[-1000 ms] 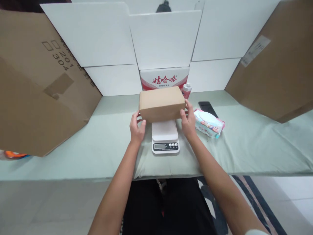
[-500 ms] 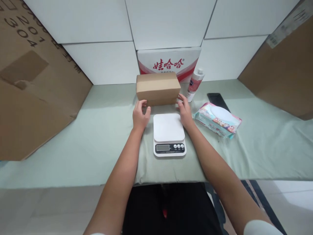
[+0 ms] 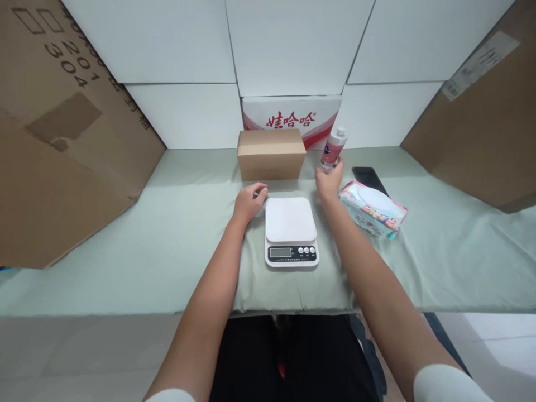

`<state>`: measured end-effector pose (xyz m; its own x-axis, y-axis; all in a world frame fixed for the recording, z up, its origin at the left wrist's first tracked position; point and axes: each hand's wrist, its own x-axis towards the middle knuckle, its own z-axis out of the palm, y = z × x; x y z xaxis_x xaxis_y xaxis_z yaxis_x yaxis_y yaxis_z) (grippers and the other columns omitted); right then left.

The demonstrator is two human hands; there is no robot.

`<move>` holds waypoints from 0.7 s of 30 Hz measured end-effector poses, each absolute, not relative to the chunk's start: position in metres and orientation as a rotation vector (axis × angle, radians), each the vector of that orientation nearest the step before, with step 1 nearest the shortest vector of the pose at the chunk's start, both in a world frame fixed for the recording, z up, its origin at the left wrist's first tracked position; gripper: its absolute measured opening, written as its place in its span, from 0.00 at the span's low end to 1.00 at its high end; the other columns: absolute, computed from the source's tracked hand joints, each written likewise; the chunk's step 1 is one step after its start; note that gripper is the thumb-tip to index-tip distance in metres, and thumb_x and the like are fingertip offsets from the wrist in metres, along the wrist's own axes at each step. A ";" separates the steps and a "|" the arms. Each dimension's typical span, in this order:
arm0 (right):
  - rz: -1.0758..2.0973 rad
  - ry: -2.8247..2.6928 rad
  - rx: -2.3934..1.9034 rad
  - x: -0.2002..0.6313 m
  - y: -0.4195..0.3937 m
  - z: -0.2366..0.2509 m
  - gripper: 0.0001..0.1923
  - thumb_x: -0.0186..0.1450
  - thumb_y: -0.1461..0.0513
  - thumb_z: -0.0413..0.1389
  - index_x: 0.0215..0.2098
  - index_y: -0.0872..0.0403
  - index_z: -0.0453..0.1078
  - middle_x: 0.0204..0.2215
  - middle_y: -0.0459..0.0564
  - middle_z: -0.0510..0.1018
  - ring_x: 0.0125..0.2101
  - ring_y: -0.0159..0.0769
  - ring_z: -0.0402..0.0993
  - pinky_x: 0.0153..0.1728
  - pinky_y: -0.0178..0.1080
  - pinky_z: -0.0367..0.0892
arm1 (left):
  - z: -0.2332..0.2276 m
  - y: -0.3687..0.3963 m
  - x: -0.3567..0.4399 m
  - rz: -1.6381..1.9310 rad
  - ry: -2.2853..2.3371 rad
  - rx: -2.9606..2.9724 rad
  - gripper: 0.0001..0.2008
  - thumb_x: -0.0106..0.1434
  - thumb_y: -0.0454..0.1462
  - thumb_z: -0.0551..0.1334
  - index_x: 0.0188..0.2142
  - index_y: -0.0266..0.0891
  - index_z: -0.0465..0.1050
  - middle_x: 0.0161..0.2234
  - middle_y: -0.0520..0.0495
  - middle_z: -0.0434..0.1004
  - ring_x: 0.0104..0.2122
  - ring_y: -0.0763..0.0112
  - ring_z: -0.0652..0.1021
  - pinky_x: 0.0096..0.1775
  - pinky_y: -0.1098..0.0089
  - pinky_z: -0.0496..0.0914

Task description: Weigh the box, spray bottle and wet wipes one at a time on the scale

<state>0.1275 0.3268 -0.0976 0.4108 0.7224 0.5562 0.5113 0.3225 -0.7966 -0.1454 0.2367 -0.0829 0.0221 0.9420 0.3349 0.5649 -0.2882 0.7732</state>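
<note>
A small brown cardboard box point(image 3: 271, 154) stands on the green-covered table point(image 3: 167, 245) behind a white kitchen scale point(image 3: 290, 231). My left hand point(image 3: 248, 202) rests on the cloth just left of the scale, holding nothing, fingers loosely curled. My right hand point(image 3: 329, 180) has its fingers around the bottom of a pink and white bottle point(image 3: 331, 149) that leans to the right of the box. The scale's platform is bare.
A pack of wet wipes point(image 3: 372, 206) lies right of the scale, with a black phone point(image 3: 368, 176) behind it. A red and white printed carton point(image 3: 292, 115) stands against the white back panels. Large brown cardboard sheets point(image 3: 54, 139) lean at both sides.
Both hands let go of the brown box, which now stands behind the scale. My right hand moved right to the bottle. My left hand dropped to the cloth beside the scale.
</note>
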 end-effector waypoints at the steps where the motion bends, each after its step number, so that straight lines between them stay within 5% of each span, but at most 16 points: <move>1: 0.207 -1.188 -1.390 0.128 0.335 -0.097 0.32 0.61 0.59 0.60 0.62 0.54 0.61 0.56 0.64 0.73 0.54 0.52 0.72 0.60 0.63 0.67 | -0.080 0.234 -0.145 1.179 1.542 1.877 0.15 0.68 0.44 0.58 0.40 0.41 0.82 0.37 0.43 0.87 0.37 0.63 0.82 0.42 0.63 0.73; 4: 0.289 -1.006 -1.517 0.123 0.347 -0.091 0.23 0.57 0.61 0.62 0.50 0.51 0.65 0.47 0.58 0.77 0.53 0.52 0.71 0.62 0.67 0.62 | -0.074 0.228 -0.144 1.194 1.568 1.892 0.14 0.67 0.44 0.58 0.34 0.41 0.80 0.26 0.48 0.81 0.27 0.68 0.75 0.35 0.67 0.66; 8: 0.371 -1.029 -1.476 0.113 0.320 -0.086 0.17 0.58 0.58 0.63 0.44 0.51 0.65 0.39 0.51 0.77 0.40 0.44 0.74 0.52 0.55 0.72 | -0.072 0.226 -0.145 1.214 1.587 1.878 0.14 0.66 0.44 0.57 0.30 0.41 0.78 0.22 0.51 0.74 0.24 0.70 0.70 0.33 0.67 0.63; 15: 0.654 -1.396 -1.030 0.105 0.222 -0.081 0.25 0.63 0.45 0.66 0.48 0.50 0.67 0.40 0.50 0.78 0.34 0.38 0.73 0.38 0.43 0.72 | -0.074 0.228 -0.146 1.276 1.587 1.892 0.15 0.65 0.45 0.57 0.26 0.41 0.76 0.19 0.54 0.61 0.23 0.71 0.63 0.31 0.66 0.57; 21: 0.723 -1.743 -0.979 0.101 0.200 -0.068 0.25 0.65 0.41 0.64 0.45 0.50 0.69 0.33 0.46 0.75 0.30 0.35 0.66 0.31 0.39 0.64 | -0.075 0.229 -0.147 1.285 1.576 1.892 0.17 0.65 0.45 0.57 0.24 0.41 0.73 0.19 0.53 0.62 0.23 0.72 0.63 0.31 0.66 0.57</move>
<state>0.1012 0.1999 -0.0676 -0.2033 0.8656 0.4576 0.2880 0.4995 -0.8170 -0.1465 0.2286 -0.0753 -0.0371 0.9123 0.4078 0.5828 -0.3117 0.7505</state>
